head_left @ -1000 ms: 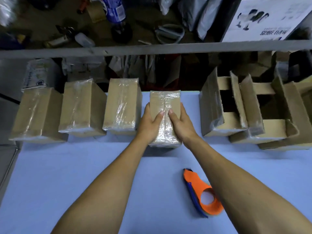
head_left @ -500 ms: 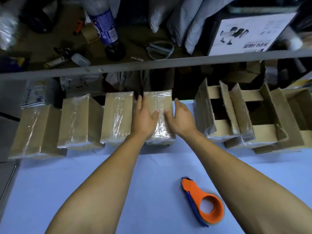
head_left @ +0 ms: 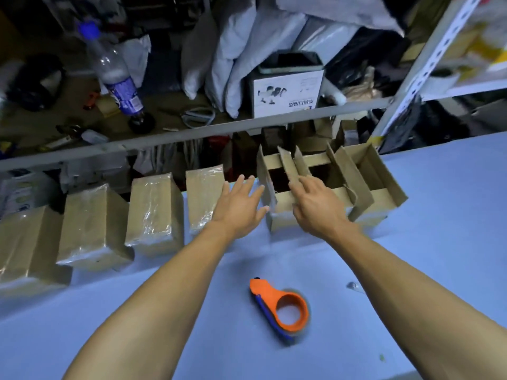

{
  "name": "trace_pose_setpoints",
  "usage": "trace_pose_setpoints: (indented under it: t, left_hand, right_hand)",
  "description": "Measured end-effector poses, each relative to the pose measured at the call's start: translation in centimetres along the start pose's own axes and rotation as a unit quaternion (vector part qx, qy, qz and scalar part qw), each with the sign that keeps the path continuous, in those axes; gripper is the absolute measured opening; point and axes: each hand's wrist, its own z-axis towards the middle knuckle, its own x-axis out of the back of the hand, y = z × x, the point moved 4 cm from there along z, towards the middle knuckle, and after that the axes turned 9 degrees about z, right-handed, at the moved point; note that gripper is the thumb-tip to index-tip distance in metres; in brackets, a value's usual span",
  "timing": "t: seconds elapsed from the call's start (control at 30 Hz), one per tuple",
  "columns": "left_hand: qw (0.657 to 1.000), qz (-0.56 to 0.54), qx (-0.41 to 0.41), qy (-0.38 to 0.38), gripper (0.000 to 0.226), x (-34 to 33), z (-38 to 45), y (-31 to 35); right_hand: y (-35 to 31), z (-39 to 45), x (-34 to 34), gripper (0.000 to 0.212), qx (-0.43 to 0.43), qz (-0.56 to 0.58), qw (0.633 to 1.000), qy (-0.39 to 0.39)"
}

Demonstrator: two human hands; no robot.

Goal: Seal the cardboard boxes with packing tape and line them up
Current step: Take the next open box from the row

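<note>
Both hands empty, fingers spread: left hand point(head_left: 241, 207) mid-frame over the gap, right hand point(head_left: 315, 207) touching the nearest open box point(head_left: 277, 193). Four taped boxes point(head_left: 156, 212) line centre-left; tape dispenser point(head_left: 282, 308) lower centre. Risk: a careless grab bends the upright flaps or knocks the neighbouring open boxes.

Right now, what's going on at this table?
A person is packing cardboard boxes. Four taped boxes stand in a row at the left. Both hands are open and hold nothing: the left hand and right hand reach toward the nearest open box. The orange tape dispenser lies untouched on the blue table.
</note>
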Motion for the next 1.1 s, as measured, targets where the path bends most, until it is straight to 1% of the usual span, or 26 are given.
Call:
trace_pose_setpoints:
  t: [0.07,0.17,0.23,0.3,0.37,0.43,0.53,0.57,0.63,0.67,0.7,0.73,0.77,0.8,0.83,0.87,0.9,0.93,0.97,1.0,1.07,1.1]
  left_hand:
    - [0.999,-0.028,0.017,-0.009,0.064,0.1,0.8,2.1]
    - [0.989,-0.117,0.083,-0.028,0.068,0.3,2.8,4.9]
    - [0.968,-0.200,0.148,-0.023,0.062,0.2,3.6,6.0]
    - [0.950,-0.246,0.195,0.005,0.057,-0.4,4.0,6.3]
    - [0.941,-0.261,0.209,0.047,0.053,-1.0,3.7,6.0]
    - [0.937,-0.258,0.219,0.090,0.049,-1.3,2.8,5.6]
    - [0.938,-0.239,0.221,0.120,0.053,-1.1,-0.1,4.9]
    - [0.939,-0.238,0.215,0.122,0.057,-1.0,-1.2,4.7]
    - [0.940,-0.250,0.209,0.104,0.063,-1.2,-3.0,4.5]
    - [0.931,-0.278,0.217,0.095,0.059,-1.7,-3.3,4.2]
    - [0.905,-0.338,0.241,0.092,0.050,-2.2,-3.4,4.0]
    - [0.858,-0.422,0.277,0.095,0.035,-2.6,-3.1,3.8]
    - [0.796,-0.502,0.324,0.097,0.020,-3.1,-2.8,3.6]
    - [0.736,-0.563,0.362,0.105,0.014,-3.6,-2.2,3.5]
    - [0.704,-0.588,0.384,0.100,0.014,-4.5,-1.6,3.4]
    - [0.704,-0.593,0.381,0.081,0.015,-5.2,-1.0,3.5]
    - [0.716,-0.588,0.372,0.050,0.028,-6.1,-0.5,3.8]
    - [0.727,-0.581,0.365,0.029,0.046,-7.1,-0.1,4.0]
    - [0.728,-0.576,0.371,0.018,0.058,-7.7,0.0,4.0]
    - [0.721,-0.582,0.375,0.009,0.060,-8.1,0.1,4.0]
    - [0.698,-0.615,0.366,0.004,0.039,-8.4,0.0,4.0]
    - [0.685,-0.632,0.362,-0.009,0.032,-8.5,-0.1,4.0]
  right_hand:
    - [1.5,-0.7,0.1,0.039,-0.003,-0.010,1.000,-0.013]
    - [3.1,-0.9,0.1,0.041,0.006,0.008,0.999,-0.037]
    - [3.4,-0.7,-0.2,0.038,0.019,0.033,0.999,-0.036]
    - [3.6,-0.5,-0.8,0.036,0.042,0.060,0.997,-0.035]
    - [3.4,-0.2,-1.5,0.034,0.059,0.081,0.994,-0.037]
    - [3.2,-0.2,-1.6,0.031,0.077,0.084,0.993,-0.023]
    - [2.4,-0.7,-1.4,0.031,0.110,0.096,0.989,0.015]
    - [2.2,-1.1,-1.6,0.035,0.102,0.125,0.987,0.015]
    - [2.2,-1.8,-2.8,0.042,0.048,0.207,0.977,-0.009]
    - [2.2,-2.3,-3.7,0.042,0.016,0.251,0.967,-0.029]
    - [2.1,-2.8,-4.6,0.040,-0.018,0.294,0.955,-0.045]
    - [2.2,-3.2,-5.5,0.038,-0.061,0.334,0.939,-0.053]
    - [2.3,-3.5,-6.1,0.037,-0.107,0.368,0.922,-0.056]
    - [2.3,-3.7,-6.7,0.039,-0.154,0.395,0.904,-0.060]
    - [2.3,-3.7,-7.3,0.042,-0.200,0.426,0.880,-0.068]
    - [2.1,-3.6,-7.7,0.049,-0.244,0.462,0.848,-0.084]
    - [2.0,-3.3,-8.1,0.056,-0.285,0.499,0.812,-0.102]
    - [1.8,-3.1,-8.3,0.062,-0.320,0.531,0.776,-0.120]
    - [1.7,-2.8,-8.4,0.066,-0.339,0.556,0.747,-0.134]
    - [1.8,-2.4,-8.6,0.066,-0.343,0.571,0.732,-0.142]
    - [2.2,-1.9,-9.2,0.059,-0.331,0.587,0.723,-0.151]
    - [2.2,-1.6,-9.6,0.056,-0.326,0.590,0.723,-0.154]
